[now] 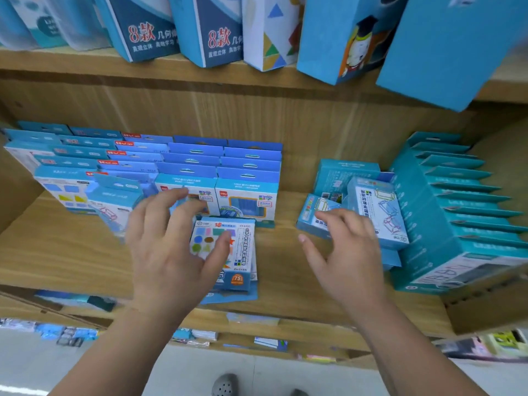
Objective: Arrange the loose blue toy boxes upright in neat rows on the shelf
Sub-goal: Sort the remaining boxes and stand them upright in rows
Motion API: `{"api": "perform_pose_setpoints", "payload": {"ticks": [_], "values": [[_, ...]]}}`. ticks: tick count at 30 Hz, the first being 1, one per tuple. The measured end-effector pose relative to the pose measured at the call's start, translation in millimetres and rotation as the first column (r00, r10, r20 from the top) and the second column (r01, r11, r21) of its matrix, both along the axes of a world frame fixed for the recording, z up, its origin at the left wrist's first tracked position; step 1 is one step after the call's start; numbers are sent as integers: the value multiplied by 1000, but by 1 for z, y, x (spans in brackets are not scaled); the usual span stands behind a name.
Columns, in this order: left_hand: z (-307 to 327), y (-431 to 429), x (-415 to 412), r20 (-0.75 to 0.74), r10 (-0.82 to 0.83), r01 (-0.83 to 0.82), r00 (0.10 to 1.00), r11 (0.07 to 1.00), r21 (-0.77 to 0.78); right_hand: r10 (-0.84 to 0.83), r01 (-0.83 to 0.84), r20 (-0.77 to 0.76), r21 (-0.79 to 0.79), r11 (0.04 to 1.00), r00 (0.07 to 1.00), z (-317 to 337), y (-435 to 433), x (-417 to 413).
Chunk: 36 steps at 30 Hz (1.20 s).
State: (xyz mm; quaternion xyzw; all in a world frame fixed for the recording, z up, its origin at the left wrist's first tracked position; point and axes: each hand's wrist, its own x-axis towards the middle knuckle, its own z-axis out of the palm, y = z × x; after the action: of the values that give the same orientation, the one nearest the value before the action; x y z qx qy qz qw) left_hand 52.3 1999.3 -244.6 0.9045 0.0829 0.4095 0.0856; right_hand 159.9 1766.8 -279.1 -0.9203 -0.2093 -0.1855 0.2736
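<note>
A flat blue toy box with coloured shapes (237, 252) lies face up on the wooden shelf (57, 252), on top of another flat box. My left hand (168, 247) hovers over its left side with fingers spread, the thumb across its front. My right hand (348, 252) is open over the shelf, fingertips near a loose pile of tipped blue boxes (377, 207). Neat upright rows of blue boxes (200, 167) stand behind the left hand. One box (114, 207) leans tilted at the front left.
A long teal row of upright boxes (457, 212) fills the right end of the shelf. Taller blue boxes (205, 30) stand on the shelf above, some overhanging at the right. Lower shelves hold more goods. A shoe shows on the floor below.
</note>
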Motion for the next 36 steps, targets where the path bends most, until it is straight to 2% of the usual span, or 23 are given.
{"api": "perform_pose_setpoints", "payload": {"ticks": [2,5,8,10,14,16,21,23,27,30,34,36], "values": [[8,-25,13,-1,-139,139,990,989,-48,-122,125,42,-94,988,992,5,-25,5],[6,-69,37,-131,-373,331,919,907,-261,-211,185,-62,-288,940,975,-4,-47,4],[-7,-110,68,-360,-488,255,795,808,-531,-187,134,-99,-393,910,977,-17,-57,-3],[-16,-128,90,-414,-517,163,749,750,-641,-166,123,-71,-409,904,984,-19,-62,-8],[-22,-154,127,-497,-516,-81,697,632,-771,-57,34,-80,-265,964,995,-23,-77,-19],[-29,-162,136,-509,-542,-136,669,584,-800,14,-27,-86,-154,988,996,-27,-84,-21],[-42,-169,136,-345,-646,-197,681,292,-936,73,-72,-4,62,995,997,-35,-97,-19],[-43,-169,136,-299,-661,-200,688,224,-954,37,-29,-52,148,989,998,-35,-100,-18],[-43,-168,132,-252,-706,-219,662,139,-966,20,26,-213,213,977,977,-33,-100,-21],[-39,-162,123,-235,-690,-233,685,98,-968,60,39,-308,307,951,949,-34,-101,-19],[-30,-147,104,-224,-631,-223,743,82,-971,174,79,-432,507,858,885,-28,-94,-11],[-23,-138,95,-220,-632,-201,743,103,-974,200,67,-430,531,845,880,-22,-90,-7]]}}
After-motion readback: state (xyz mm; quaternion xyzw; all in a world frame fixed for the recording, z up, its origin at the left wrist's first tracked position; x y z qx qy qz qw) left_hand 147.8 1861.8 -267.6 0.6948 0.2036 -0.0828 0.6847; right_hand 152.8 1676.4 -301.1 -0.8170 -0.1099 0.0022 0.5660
